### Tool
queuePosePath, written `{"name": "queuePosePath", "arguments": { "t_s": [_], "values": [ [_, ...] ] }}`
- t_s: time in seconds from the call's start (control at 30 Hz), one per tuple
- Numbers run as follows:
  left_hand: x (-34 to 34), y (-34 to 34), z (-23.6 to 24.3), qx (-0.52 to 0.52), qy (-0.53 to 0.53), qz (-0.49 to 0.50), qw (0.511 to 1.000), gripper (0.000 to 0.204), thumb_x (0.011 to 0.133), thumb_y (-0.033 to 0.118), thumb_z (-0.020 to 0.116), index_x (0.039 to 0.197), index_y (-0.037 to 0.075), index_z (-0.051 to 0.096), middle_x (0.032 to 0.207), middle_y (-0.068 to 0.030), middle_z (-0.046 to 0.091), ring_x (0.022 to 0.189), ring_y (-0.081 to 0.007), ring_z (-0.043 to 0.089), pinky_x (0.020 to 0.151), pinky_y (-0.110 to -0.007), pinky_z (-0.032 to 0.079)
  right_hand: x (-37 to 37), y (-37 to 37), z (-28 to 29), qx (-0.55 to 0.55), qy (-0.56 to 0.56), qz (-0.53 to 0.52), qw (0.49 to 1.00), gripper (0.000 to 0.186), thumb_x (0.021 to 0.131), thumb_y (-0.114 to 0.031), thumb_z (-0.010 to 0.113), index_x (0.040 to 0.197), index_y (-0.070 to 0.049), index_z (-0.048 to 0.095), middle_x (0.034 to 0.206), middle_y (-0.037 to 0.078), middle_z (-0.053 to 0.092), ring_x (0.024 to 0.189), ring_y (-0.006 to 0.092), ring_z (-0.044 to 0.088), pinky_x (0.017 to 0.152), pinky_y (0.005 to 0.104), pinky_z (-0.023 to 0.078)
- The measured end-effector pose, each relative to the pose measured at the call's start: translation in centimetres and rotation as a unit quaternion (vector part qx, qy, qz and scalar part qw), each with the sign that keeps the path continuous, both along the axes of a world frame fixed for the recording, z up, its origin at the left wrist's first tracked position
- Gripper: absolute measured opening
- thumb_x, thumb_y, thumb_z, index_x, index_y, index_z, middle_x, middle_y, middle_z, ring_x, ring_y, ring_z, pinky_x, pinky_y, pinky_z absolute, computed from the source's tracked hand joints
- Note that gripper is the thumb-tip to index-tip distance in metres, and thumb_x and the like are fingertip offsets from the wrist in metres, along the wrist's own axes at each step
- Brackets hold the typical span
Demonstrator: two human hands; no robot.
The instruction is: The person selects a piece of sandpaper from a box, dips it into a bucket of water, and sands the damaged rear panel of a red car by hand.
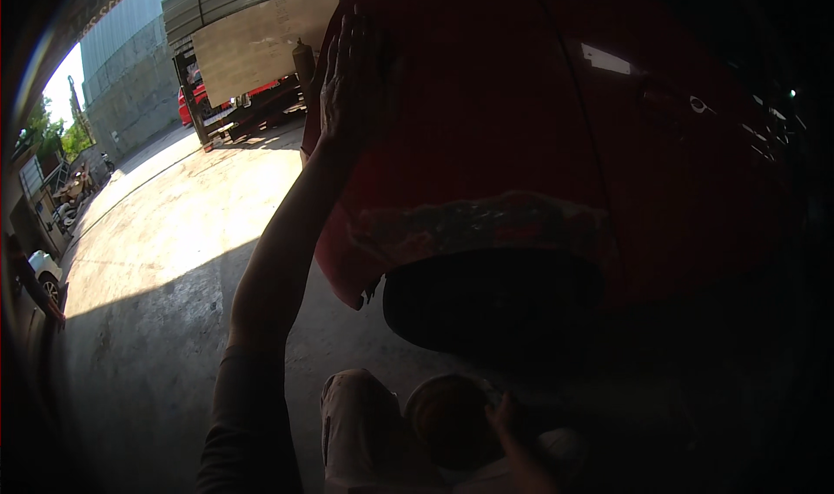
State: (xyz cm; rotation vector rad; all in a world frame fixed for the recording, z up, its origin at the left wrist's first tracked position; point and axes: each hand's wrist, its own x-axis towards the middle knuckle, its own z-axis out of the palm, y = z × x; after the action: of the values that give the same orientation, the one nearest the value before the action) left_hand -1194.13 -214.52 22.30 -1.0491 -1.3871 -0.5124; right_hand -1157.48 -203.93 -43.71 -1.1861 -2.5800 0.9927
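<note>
A dark brown, flat sign (106, 0) at the top left has some big letters on it, with a row of numbers under them. The writing is dim and cut off, so I can't read it all the way.

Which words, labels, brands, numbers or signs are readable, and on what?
Dark banner-like strip, upper left: letters and digits, dim and partly cut off; not copied out here.
Red car: no text I can make out.
Pale board in the background: none legible.
</note>
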Motion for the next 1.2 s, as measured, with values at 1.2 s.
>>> {"name": "queuePosePath", "arguments": {
  "t_s": [1.2],
  "values": [
    [0.9,2.8,-4.9,0.04,-0.019,0.024,0.999,0.068,0.109,0.039,0.046,0.159,-0.004,0.031,0.166,-0.0358,0.018,0.156,-0.0505,0.017,0.124,-0.065,0.018,0.2,0.1,-2.3,0.066,0.033,0.019,0.997,0.091,0.078,-0.039,0.084,0.148,0.004,0.044,0.138,0.031,0.059,0.13,0.0456,0.058,0.11,0.049,0.047]
  ]
}}
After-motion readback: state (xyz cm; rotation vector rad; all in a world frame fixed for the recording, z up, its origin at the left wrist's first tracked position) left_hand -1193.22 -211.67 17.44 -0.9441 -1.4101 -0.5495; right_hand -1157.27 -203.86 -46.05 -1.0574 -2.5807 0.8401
